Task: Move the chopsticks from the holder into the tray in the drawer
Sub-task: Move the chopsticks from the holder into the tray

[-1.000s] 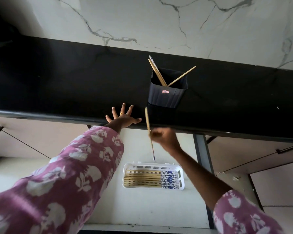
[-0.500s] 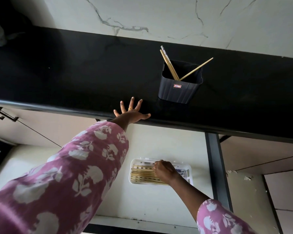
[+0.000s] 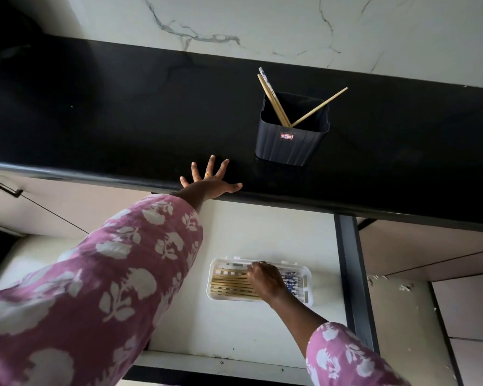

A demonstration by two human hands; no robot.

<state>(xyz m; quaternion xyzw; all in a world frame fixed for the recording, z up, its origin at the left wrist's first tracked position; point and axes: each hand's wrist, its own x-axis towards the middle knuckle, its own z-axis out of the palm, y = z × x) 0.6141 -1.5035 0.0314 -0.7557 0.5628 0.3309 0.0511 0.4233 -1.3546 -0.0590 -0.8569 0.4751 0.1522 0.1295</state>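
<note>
A dark ribbed holder [image 3: 287, 146] stands on the black counter [image 3: 123, 107] with several chopsticks [image 3: 273, 101] leaning out of it; one [image 3: 318, 107] slants right. Below, in the open drawer [image 3: 262, 235], a white slotted tray [image 3: 215, 267] holds several bamboo chopsticks [image 3: 229, 282] laid side by side, their patterned ends to the right. My right hand [image 3: 265, 280] lies palm down over those chopsticks inside the tray, with its fingertips hidden underneath. My left hand [image 3: 211, 179] rests flat on the counter's front edge, fingers spread, left of the holder.
A marble wall [image 3: 262, 23] backs the counter. The drawer's dark side rail [image 3: 349, 274] runs along its right side. Closed cabinet fronts with dark handles [image 3: 0, 188] flank the drawer, and the front lip [image 3: 221, 363] of the drawer is close to me.
One second ago my right hand held a chopstick upright below the counter edge; it then dropped into the tray and has stayed there. My left hand has not moved.
</note>
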